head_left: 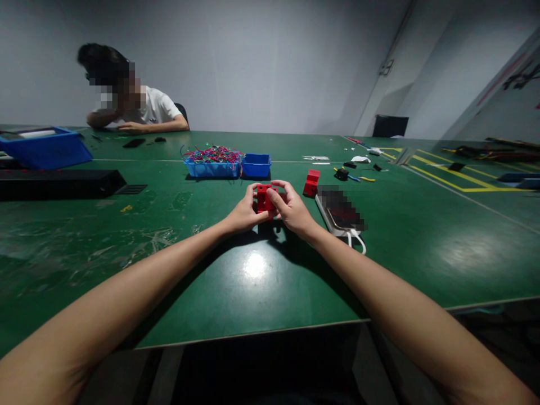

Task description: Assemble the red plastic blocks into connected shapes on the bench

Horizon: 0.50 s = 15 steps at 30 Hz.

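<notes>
Red plastic block (265,198) at frame centre, just above the green desk (211,292), pinched between left hand (243,214) and right hand (291,209), both closed on its sides; looks rigid, light, non-slippery, best gripped on flat faces.

**One head-worn camera, looking down a green worktable**

The single view sits at the wearer's head, facing forward and slightly down over the near edge of the green table (253,292). Both forearms run in from the bottom corners, close to the lens. The far wall, a seated co-worker (135,107) and a doorway lie well back.
</notes>
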{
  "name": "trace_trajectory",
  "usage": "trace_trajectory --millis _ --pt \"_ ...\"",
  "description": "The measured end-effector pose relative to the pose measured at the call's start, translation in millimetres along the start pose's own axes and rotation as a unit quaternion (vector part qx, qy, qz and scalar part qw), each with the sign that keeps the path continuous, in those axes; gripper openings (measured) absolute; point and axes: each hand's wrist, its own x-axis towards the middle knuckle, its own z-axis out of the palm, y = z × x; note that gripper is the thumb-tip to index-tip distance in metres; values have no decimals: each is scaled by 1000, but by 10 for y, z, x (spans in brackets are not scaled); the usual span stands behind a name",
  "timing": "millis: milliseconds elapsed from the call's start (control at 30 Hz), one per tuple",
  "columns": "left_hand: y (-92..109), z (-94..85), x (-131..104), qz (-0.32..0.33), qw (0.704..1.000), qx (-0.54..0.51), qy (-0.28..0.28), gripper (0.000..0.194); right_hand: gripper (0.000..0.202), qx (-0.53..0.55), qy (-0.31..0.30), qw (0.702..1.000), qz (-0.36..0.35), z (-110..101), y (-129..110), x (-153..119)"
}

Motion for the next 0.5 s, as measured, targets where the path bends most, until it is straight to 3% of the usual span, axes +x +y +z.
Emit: trace_trajectory --millis 233,500 --pt "-41 -1 17 16 1000 26 4 82 50 -108 -11 993 -36 5 87 11" --pt "-58 -14 17 21 1000 14 -11 81 56 -94 -14 995 -27 -15 126 23"
